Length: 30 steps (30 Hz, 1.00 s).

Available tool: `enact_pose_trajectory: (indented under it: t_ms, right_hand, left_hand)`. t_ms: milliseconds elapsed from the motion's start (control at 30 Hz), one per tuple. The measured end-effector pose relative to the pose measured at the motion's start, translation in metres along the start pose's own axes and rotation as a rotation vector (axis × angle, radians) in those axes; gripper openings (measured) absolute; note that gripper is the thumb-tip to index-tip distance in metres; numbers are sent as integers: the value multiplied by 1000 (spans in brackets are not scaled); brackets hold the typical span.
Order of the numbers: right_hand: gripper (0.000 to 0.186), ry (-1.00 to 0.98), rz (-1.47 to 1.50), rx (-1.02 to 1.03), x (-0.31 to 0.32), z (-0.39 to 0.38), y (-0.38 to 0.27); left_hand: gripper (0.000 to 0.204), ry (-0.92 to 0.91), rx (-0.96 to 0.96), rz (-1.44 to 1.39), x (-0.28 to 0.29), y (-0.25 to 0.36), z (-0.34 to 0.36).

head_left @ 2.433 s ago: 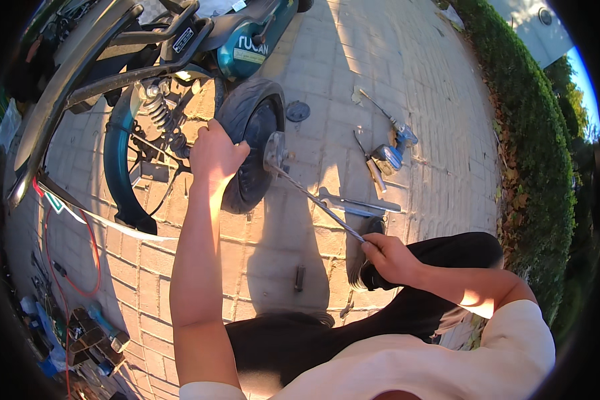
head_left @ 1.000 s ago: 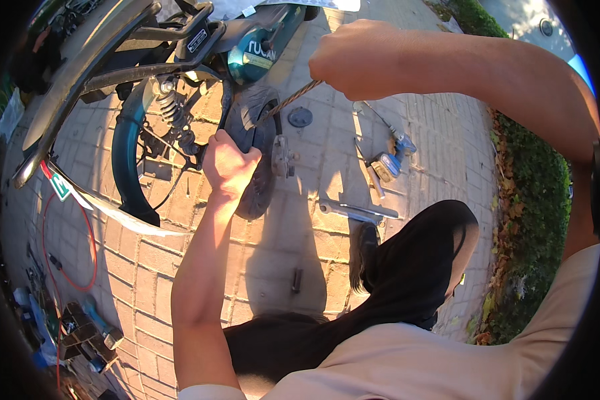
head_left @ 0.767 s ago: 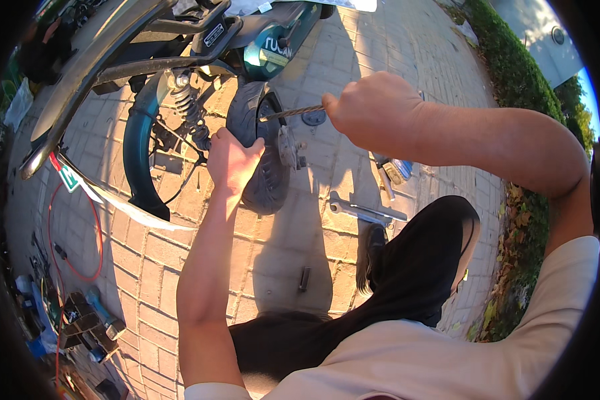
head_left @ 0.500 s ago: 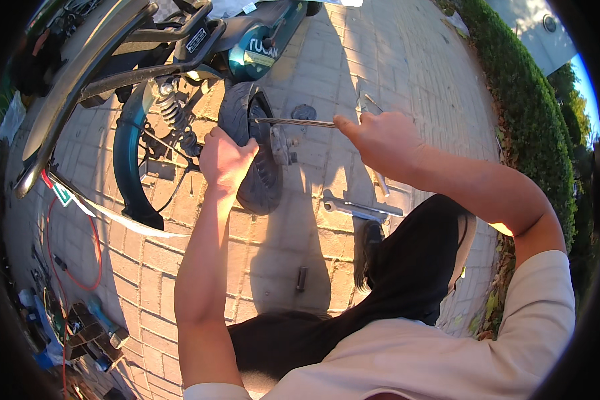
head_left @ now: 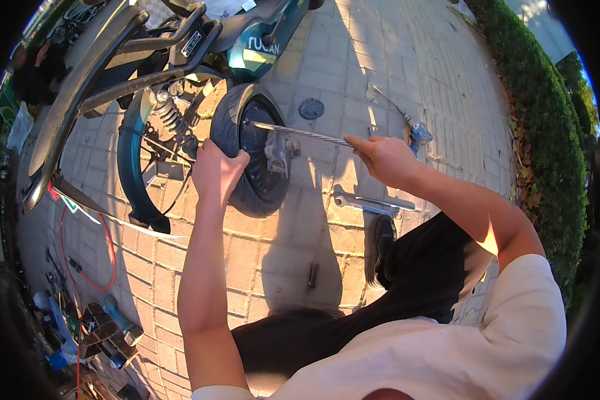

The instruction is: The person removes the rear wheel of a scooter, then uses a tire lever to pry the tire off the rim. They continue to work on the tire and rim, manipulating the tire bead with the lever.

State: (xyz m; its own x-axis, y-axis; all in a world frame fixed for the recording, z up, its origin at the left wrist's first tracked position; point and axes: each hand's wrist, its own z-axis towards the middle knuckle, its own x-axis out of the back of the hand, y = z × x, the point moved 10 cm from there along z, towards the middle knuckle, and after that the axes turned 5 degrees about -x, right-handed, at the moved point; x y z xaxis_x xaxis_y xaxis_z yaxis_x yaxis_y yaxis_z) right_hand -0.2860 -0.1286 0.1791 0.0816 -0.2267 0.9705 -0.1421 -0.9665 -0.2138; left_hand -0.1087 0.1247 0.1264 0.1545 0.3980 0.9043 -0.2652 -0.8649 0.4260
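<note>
A small wheel with a black tire [head_left: 255, 200] stands upright on the paving, its hub side facing right. My left hand [head_left: 217, 170] grips the tire's left side, fingers wrapped over the tread and partly hidden. In my right hand [head_left: 392, 162] is the end of a long, ridged metal tire lever [head_left: 307, 133]. The lever slopes slightly down to the right, and its far tip sits at the upper part of the rim, by the tire's edge. A pale metal hub part [head_left: 278, 155] sticks out from the wheel.
A teal scooter body [head_left: 253, 57] stands behind, beside a teal fender [head_left: 132, 157] and spring shock [head_left: 171, 117]. Wrenches [head_left: 373, 202], a round dark cap [head_left: 311, 109], and a dark cylinder [head_left: 313, 275] lie on the bricks. Tools and a red cord [head_left: 112, 257] are lower left; a hedge [head_left: 540, 100] runs right.
The wheel has turned so that more of its hub side shows. The lever now slopes more, with my right hand lower and farther right. My left hand still grips the tire.
</note>
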Motion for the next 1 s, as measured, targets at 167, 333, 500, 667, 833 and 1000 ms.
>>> enact_pose_trajectory:
  t_ms: [167,333,500,667,833,1000]
  right_hand:
    - [28,-113,-276,-16,75,12,-1]
    - [25,-75,-328,91,96,39,-35]
    - [19,-105,-390,126,102,57,-43]
    - [17,-95,-473,167,110,59,-41]
    - [34,-66,-562,262,126,55,-52]
    - [41,-112,-636,310,136,42,-62]
  left_hand:
    - [76,-16,-14,15,9,9,-3]
    - [76,-58,106,82,16,20,11]
    - [74,-67,167,97,15,32,23]
    - [70,-111,167,17,5,40,29]
    - [65,-49,96,2,-2,55,26]
    - [61,-4,-36,36,-4,73,18]
